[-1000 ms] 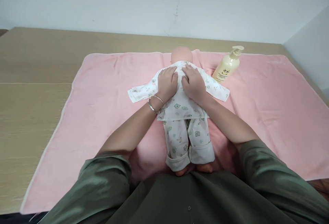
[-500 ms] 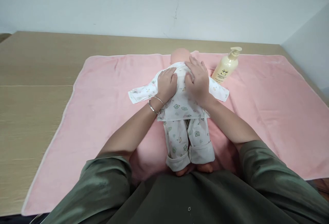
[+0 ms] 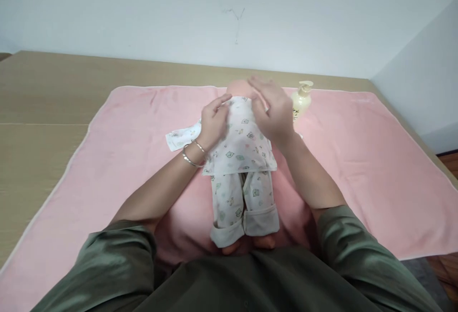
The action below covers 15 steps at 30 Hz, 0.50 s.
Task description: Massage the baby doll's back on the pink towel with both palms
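A baby doll (image 3: 245, 133) lies on its front, its head end away from me, in a white printed top and matching trousers with turned-up cuffs. My left hand (image 3: 213, 122) rests at the doll's left shoulder, fingers bent and thumb apart from the index finger. Beside the head, over the right shoulder, is my right hand (image 3: 275, 111), its fingers stretched out and smeared by motion. The doll's bare head (image 3: 238, 88) shows between the hands. My right hand and forearm hide most of the doll's right sleeve.
A pink blanket (image 3: 136, 159) with a pale edge lies under the doll on a wooden table (image 3: 43, 92). A cream pump bottle (image 3: 302, 99) stands just right of my right hand, partly covered by it. Behind the table rises a white wall (image 3: 143, 21).
My hands have moved from lying on the doll's upper back outward to its shoulders, leaving the middle of the back uncovered. The camera view has tilted up and shifted slightly right.
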Available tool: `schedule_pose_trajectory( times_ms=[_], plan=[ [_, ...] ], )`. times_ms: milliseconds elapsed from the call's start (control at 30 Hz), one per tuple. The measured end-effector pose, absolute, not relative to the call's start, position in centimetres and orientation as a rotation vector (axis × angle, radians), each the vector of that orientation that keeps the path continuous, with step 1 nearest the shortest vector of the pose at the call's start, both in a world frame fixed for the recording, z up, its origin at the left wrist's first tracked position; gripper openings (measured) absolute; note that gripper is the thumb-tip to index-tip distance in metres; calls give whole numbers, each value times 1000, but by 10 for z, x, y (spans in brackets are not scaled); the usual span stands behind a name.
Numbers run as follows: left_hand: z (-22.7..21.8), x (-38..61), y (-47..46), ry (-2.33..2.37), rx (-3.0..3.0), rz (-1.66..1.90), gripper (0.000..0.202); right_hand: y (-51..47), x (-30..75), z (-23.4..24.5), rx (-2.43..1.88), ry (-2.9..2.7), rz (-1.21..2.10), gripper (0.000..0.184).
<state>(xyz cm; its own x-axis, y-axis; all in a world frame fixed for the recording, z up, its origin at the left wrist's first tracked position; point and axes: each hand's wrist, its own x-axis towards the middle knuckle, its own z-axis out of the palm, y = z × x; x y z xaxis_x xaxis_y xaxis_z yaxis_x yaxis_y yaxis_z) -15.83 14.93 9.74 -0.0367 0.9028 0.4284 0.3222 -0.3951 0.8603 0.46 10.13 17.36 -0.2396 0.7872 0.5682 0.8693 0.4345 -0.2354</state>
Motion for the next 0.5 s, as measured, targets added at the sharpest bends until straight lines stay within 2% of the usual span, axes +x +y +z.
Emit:
schedule_pose_trajectory(
  times_ms=[100, 200, 300, 400, 500],
  plan=[
    [127, -145, 139, 1085, 1555, 1524, 38, 109, 45, 193, -1490, -1966, -207, 71],
    [147, -121, 144, 976, 1603, 1315, 51, 126, 85, 192, -1605, -1935, -242, 86],
    [151, -90, 171, 956, 1747, 1132, 68, 146, 106, 180, -1684, -1957, -244, 81],
    [144, -60, 209, 935, 1813, 1108, 81, 162, 110, 166, -1695, -1940, -148, 69],
    [133, -33, 240, 969, 1839, 1052, 90, 175, 108, 154, -1693, -1907, -76, 67]
  ],
)
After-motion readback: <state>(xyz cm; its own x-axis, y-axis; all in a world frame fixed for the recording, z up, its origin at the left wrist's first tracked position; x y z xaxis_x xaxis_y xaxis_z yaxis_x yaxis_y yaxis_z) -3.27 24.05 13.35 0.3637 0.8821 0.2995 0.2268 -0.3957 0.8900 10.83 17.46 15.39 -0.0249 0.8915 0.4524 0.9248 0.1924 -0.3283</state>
